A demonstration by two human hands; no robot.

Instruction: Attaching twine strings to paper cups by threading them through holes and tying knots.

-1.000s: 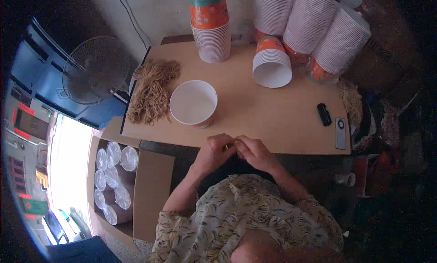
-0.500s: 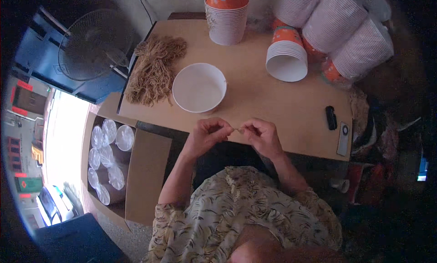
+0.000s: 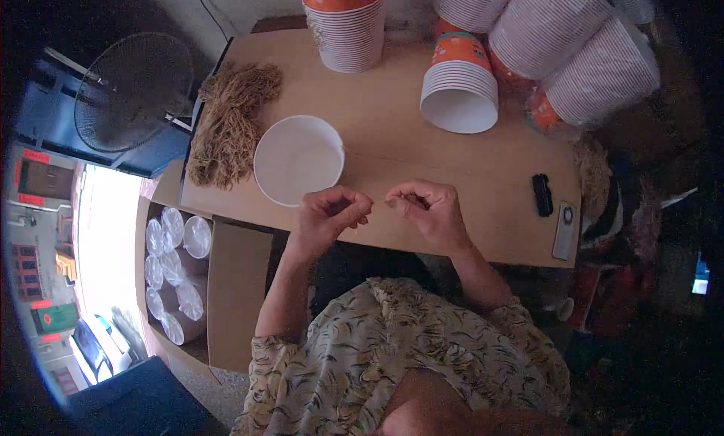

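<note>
Since earlier frame my hands drew slightly apart. Left hand (image 3: 328,213) and right hand (image 3: 424,210), grips pinched on ends of thin tan string (image 3: 378,203) stretched between them, at desk's (image 3: 392,145) 6 o'clock edge. Round white paper bowl (image 3: 299,161) at 11 o'clock of left hand; tan string bundle (image 3: 228,123) further toward 10 o'clock.

The table (image 3: 400,145) across the upper middle is matt, smooth light wood or board. On it a white bowl (image 3: 299,160) looks like smooth paper, as do the ribbed cup stacks (image 3: 460,89) at top right. The bundle (image 3: 230,123) at upper left is rough, dry fibre. The box (image 3: 237,293) at lower left is plain matt cardboard, with glossy clear plastic lids (image 3: 173,262) inside. The shirt (image 3: 407,360) below is soft printed cloth
</note>
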